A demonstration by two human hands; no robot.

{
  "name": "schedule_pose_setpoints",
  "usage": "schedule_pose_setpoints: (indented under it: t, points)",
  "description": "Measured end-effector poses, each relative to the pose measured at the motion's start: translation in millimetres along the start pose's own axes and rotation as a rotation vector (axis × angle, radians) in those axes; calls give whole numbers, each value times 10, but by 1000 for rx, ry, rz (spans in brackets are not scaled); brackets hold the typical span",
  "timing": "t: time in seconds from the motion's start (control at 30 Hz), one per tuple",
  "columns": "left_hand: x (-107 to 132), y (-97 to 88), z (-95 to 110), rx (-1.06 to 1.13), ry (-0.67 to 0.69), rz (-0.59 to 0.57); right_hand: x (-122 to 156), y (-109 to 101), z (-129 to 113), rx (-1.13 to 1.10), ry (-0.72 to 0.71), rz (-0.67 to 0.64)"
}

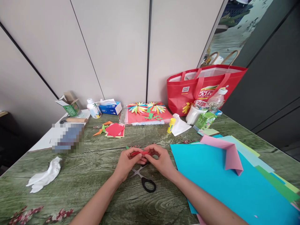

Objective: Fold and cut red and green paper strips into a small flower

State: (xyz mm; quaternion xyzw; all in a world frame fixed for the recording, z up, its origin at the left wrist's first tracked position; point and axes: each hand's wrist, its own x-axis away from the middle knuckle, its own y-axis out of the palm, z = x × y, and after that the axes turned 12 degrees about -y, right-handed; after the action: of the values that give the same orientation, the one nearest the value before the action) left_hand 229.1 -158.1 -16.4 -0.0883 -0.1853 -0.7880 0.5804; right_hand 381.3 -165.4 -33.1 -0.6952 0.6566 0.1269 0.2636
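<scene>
My left hand (127,162) and my right hand (159,160) meet at the middle of the green table (89,175), both pinching a small folded red paper piece (140,153) between fingertips. A bit of green paper (127,147) peeks out behind my left hand. Black-handled scissors (144,178) lie on the table just under and in front of my hands, blades partly hidden by them.
Large coloured paper sheets (217,178), turquoise on top with a folded pink sheet (228,153), cover the right. Behind: small paper squares (114,130), paper star flowers (146,107), glue stick (171,125), tissue box (110,107), red bag (201,87), bottles. Crumpled tissue (45,176) at left.
</scene>
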Motion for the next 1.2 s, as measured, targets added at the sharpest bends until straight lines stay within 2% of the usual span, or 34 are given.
schedule_pose_setpoints:
  t: [0.1,0.23,0.33,0.47,0.63,0.73,0.97,1.07,1.2]
  points:
    - [2,3,-11,-38,14,-4,2,0,1,28,4,16]
    - [-23,-3,-28,-106,82,75,0,-15,-28,66,-66,-10]
    - [-35,-16,-33,-128,109,76,1,-20,-47,70,-72,-8]
    - [-36,-37,-31,-129,158,40,2,-13,-29,28,42,12]
    - [-36,-34,-24,-157,215,116,-1,15,37,-202,219,39]
    - [-38,-26,-26,-153,188,139,-3,26,44,-326,238,37]
    - [-42,-10,-42,-96,91,155,-6,33,-29,-355,203,63]
    - [-34,0,-42,-88,107,178,-6,40,-31,-375,197,76]
    - [-10,10,-28,-112,101,110,-8,31,19,-362,257,97]
